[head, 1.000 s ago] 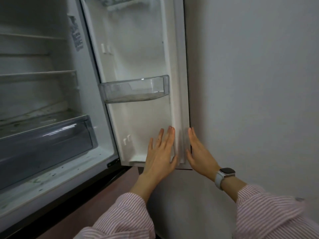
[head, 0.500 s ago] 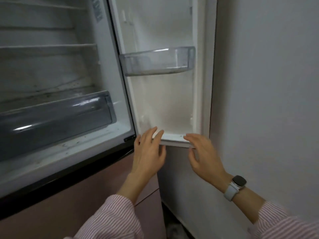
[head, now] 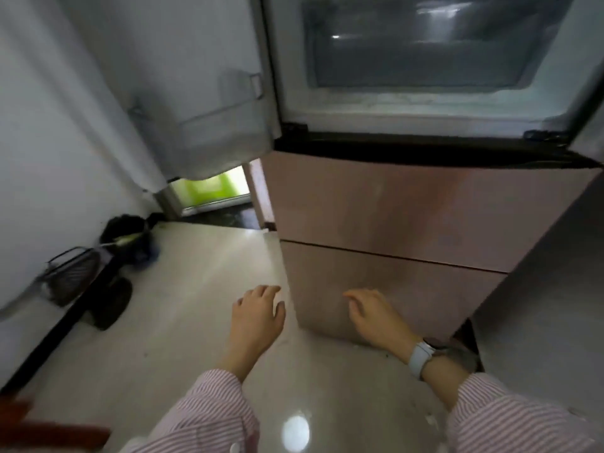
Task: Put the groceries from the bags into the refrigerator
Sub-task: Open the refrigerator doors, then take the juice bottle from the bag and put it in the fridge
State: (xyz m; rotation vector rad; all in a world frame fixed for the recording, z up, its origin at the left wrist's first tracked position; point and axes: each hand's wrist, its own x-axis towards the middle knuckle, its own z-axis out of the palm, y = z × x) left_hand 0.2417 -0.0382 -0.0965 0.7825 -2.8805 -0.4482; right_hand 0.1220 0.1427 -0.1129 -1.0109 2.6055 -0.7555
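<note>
Fridge (head: 385,223) stands upright, long axis vertical, front facing the camera. Top compartment open: smooth white liner w/ a clear grey plastic drawer (head: 421,50) lying crosswise inside. Below it, two flat pinkish glossy drawer fronts, one above the other, split by a thin dark seam. Left fridge door (head: 202,103) swung out to the left of the fridge, white inner side showing, w/ a clear shelf rail; blurred.

Left hand (head: 258,318) hovers just left of the fridge's lower corner, over the pale shiny floor (head: 196,322), fingers loosely bent, holding nothing. Right hand (head: 376,315) in front of the bottom drawer front, fingers relaxed and slightly curled, empty; can't tell if tips touch the panel. White watch (head: 421,354) on right wrist. Striped pink-white sleeves.

Well left of the fridge, by the wall: dark bag (head: 129,237), dark wire-like item (head: 70,279), blurred.
</note>
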